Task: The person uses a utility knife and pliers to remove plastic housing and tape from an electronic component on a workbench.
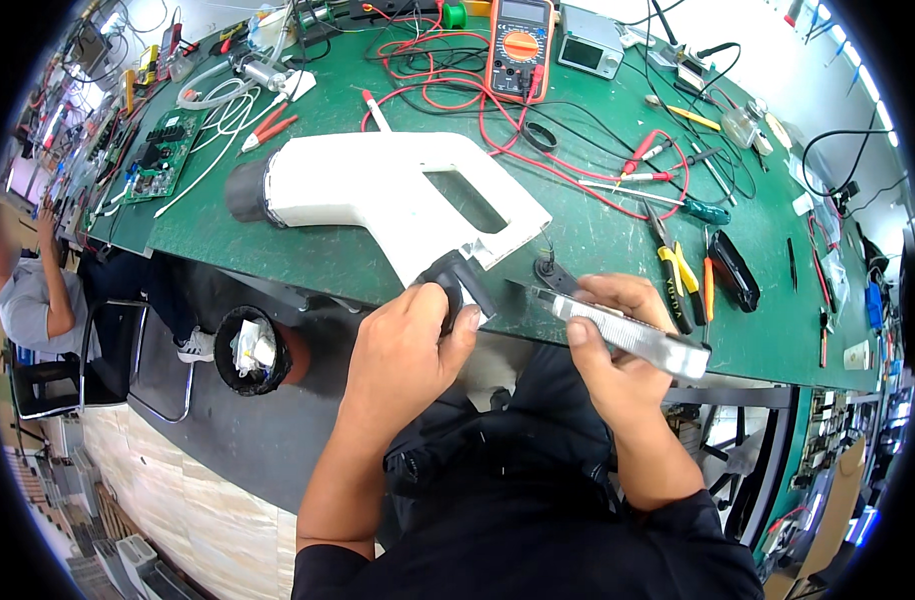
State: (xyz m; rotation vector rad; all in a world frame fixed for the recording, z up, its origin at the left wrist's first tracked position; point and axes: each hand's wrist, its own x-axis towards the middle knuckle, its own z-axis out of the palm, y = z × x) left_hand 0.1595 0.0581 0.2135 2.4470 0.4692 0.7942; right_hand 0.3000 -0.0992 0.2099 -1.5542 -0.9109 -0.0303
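My left hand [408, 350] is closed on a black plastic piece [456, 280] with a pale strip, at the lower end of a white plastic housing [343, 180]; I cannot tell whether they are joined. The housing lies on the bench with a dark round cap on its left end and an open handle loop. My right hand [618, 355] grips a silver utility knife [638, 340], its blade end just right of the black piece. Behind the knife, a small dark part [553, 272] with a thin wire rests on the bench.
Pliers [678, 280], a black case [734, 270], a screwdriver [703, 210], an orange multimeter [518, 50] with tangled leads and a circuit board [163, 160] are on the green bench [798, 340]. A bin [258, 360] stands below. A seated person [38, 310] is at left.
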